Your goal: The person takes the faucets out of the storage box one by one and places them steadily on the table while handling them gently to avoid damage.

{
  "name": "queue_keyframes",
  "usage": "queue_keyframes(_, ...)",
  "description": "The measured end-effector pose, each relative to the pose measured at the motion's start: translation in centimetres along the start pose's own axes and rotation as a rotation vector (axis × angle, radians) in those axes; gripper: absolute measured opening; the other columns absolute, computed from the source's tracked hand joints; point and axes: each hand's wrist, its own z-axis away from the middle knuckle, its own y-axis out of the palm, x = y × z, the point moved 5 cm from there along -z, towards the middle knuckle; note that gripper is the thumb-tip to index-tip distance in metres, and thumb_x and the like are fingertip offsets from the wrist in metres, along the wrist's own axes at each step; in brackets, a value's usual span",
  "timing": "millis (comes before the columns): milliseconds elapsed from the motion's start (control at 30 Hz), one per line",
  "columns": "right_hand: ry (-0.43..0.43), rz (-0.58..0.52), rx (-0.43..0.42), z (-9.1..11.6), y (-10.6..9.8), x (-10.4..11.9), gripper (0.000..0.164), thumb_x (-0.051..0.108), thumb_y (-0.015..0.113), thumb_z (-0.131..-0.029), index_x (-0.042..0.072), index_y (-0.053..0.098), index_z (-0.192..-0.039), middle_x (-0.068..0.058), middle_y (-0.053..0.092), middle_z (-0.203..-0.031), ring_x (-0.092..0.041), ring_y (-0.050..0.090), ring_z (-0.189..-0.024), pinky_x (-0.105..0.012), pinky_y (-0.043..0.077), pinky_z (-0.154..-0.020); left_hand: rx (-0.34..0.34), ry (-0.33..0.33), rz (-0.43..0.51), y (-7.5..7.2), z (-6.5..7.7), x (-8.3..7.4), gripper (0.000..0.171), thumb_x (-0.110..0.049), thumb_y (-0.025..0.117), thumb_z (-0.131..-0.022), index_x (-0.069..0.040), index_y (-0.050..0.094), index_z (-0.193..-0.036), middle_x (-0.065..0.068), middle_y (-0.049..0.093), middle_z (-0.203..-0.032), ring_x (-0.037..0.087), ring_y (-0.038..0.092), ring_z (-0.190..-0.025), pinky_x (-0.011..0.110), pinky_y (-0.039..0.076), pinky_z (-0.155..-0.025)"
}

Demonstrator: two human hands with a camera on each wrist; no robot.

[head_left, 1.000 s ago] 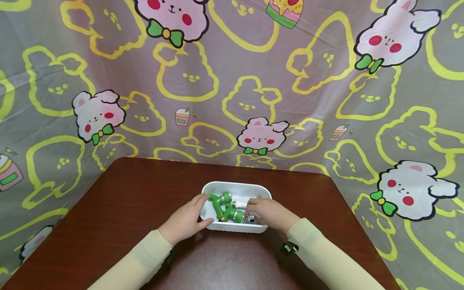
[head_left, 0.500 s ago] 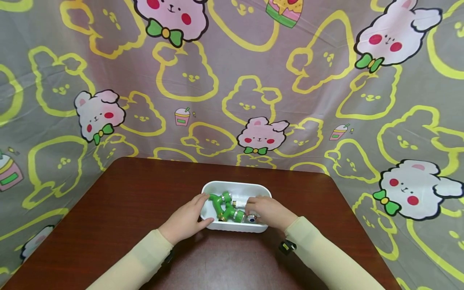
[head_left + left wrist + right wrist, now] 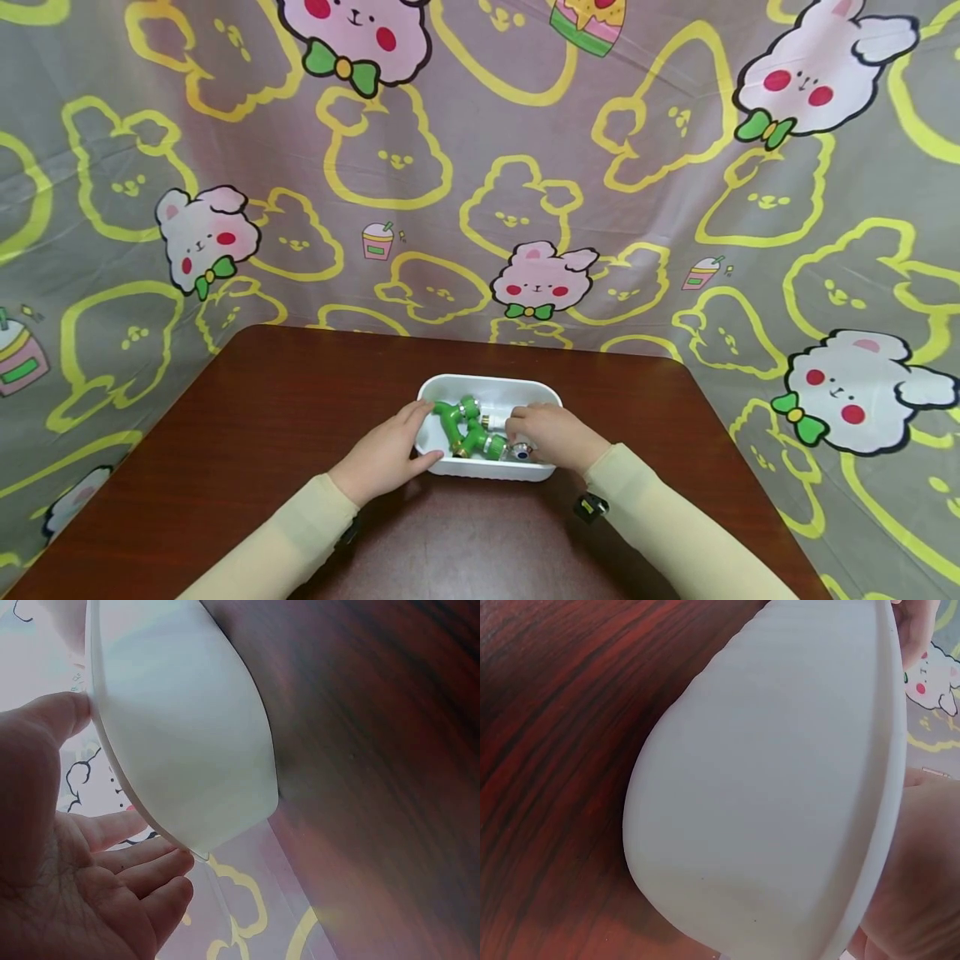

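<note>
A white oval-cornered tray (image 3: 487, 472) stands near the middle of the table. Inside it lie green branched pipe fittings (image 3: 452, 421) with brass-coloured and silvery ends, and a silvery round-ended piece (image 3: 521, 451) with a dark blue centre. The left hand (image 3: 384, 452) rests its fingertips and thumb on the tray's left rim, fingers loosely spread; the left wrist view shows this hand (image 3: 97, 847) along the rim (image 3: 120, 780). Over the right end, the right hand (image 3: 557, 436) reaches in with bent fingers beside the silvery piece. Its fingertips are hidden, so any grip cannot be seen.
The dark red-brown table (image 3: 300, 375) extends around the tray. Behind it and at both sides hangs a grey cloth (image 3: 420, 125) printed with cartoon rabbits. A whitish piece with a brass end (image 3: 491, 422) lies at the tray's back, partly covered by the right hand.
The right hand and forearm have shifted very slightly to the left. The left hand, tray and green fittings stay in place.
</note>
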Motion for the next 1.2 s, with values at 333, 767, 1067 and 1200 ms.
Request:
queue_keyframes(333,-0.036,-0.007,-0.024,-0.11,0.12,-0.22,0.032,0.01,0.091,-0.075,0.022,0.072,-0.097,0.008,0.07,-0.093,-0.012,0.065,-0.082,-0.032,0.058,-0.079,0.017,-0.001,-0.008,-0.05,-0.06,0.0,0.076,-0.04,0.076,-0.094,0.005,0.047,-0.149,0.027,0.052,-0.149,0.038,0.055,-0.137,0.048,0.048,-0.11)
queue_keyframes(767,0.009,-0.102,-0.015,0.51,-0.22,-0.65,0.03,0.011,0.087,-0.079,0.021,0.072,-0.102,0.006,0.072,-0.1,-0.011,0.067,-0.089,-0.032,0.059,-0.08,0.019,-0.005,0.005,-0.07,-0.07,-0.02,0.075,-0.038,0.076,-0.094,0.004,0.047,-0.148,0.028,0.051,-0.15,0.039,0.054,-0.137,0.049,0.048,-0.11)
queue_keyframes(1067,0.046,-0.147,-0.038,0.86,-0.73,-0.9,0.03,0.012,0.082,-0.083,0.021,0.072,-0.11,0.008,0.071,-0.103,-0.008,0.065,-0.089,-0.029,0.058,-0.081,0.031,-0.01,0.003,-0.14,-0.01,-0.15,0.074,-0.039,0.075,-0.095,0.003,0.047,-0.149,0.028,0.05,-0.15,0.039,0.055,-0.137,0.049,0.049,-0.109)
queue_keyframes(1200,0.031,-0.159,-0.038,0.87,-0.73,-0.87,0.033,0.012,0.079,-0.087,0.023,0.074,-0.117,0.006,0.07,-0.109,-0.011,0.066,-0.094,-0.03,0.059,-0.085,0.03,-0.012,0.001,-0.09,0.04,-0.13,0.074,-0.039,0.075,-0.095,0.003,0.047,-0.149,0.028,0.05,-0.15,0.039,0.055,-0.137,0.049,0.049,-0.109)
